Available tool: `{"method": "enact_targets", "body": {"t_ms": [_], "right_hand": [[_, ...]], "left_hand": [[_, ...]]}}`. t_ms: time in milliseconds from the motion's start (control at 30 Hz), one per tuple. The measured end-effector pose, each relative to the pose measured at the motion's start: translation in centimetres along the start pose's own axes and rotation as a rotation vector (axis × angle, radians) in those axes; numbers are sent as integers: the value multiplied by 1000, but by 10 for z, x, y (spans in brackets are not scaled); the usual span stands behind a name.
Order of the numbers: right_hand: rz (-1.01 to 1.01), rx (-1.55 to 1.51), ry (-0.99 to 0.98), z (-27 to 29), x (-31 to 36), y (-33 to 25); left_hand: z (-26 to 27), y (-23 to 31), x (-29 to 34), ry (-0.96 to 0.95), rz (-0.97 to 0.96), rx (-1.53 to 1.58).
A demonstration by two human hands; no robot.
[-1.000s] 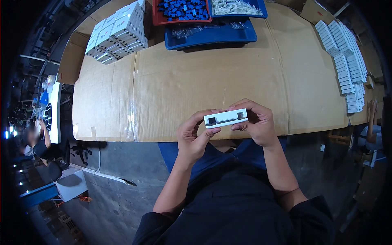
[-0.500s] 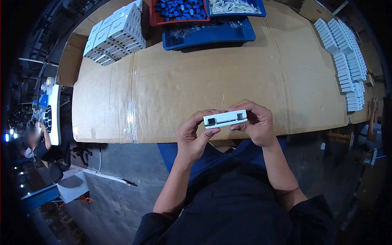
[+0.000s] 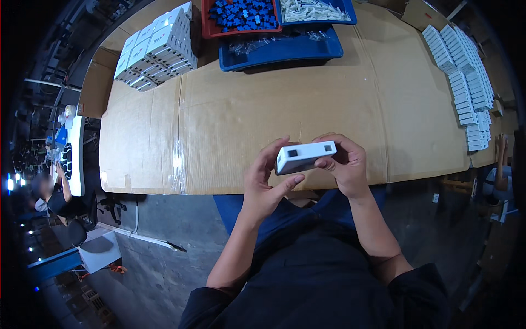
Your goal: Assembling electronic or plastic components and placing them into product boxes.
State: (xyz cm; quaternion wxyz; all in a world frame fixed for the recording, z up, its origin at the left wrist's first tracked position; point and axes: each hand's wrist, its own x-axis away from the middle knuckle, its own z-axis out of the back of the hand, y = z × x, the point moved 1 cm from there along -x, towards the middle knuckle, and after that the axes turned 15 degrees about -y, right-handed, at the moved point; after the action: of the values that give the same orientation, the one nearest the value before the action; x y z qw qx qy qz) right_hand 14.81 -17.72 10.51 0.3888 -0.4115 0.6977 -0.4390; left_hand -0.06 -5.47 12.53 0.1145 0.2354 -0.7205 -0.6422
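Observation:
Both hands hold one small white rectangular plastic block (image 3: 304, 156) with two dark square openings on its top face, just above the near edge of the cardboard-covered table (image 3: 230, 109). My left hand (image 3: 267, 183) grips its left end, thumb underneath. My right hand (image 3: 344, 162) wraps around its right end. The block lies roughly level, tilted slightly up to the right.
A red bin of blue parts (image 3: 241, 13), a blue bin of white parts (image 3: 312, 8) and a blue tray (image 3: 279, 48) stand at the far edge. Stacked white boxes (image 3: 159, 46) sit far left; rows of white blocks (image 3: 466, 71) line the right side. Another person (image 3: 52, 192) sits at the left.
The white block has turned in my hands, so a different face with two square openings now shows. The hands stay at the table's near edge.

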Motion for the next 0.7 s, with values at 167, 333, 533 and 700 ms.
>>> {"method": "enact_targets", "body": {"t_ms": [167, 333, 533, 700], "right_hand": [[0, 35, 18, -7, -8, -15], [-116, 313, -161, -5, -9, -25], [-29, 323, -208, -2, -6, -21], [-41, 234, -152, 5, 0, -11]], "left_hand": [[12, -12, 14, 8, 147, 24], [13, -5, 7, -74, 45, -134], [17, 1, 12, -163, 105, -285], [19, -6, 6, -255, 39, -90]]}}
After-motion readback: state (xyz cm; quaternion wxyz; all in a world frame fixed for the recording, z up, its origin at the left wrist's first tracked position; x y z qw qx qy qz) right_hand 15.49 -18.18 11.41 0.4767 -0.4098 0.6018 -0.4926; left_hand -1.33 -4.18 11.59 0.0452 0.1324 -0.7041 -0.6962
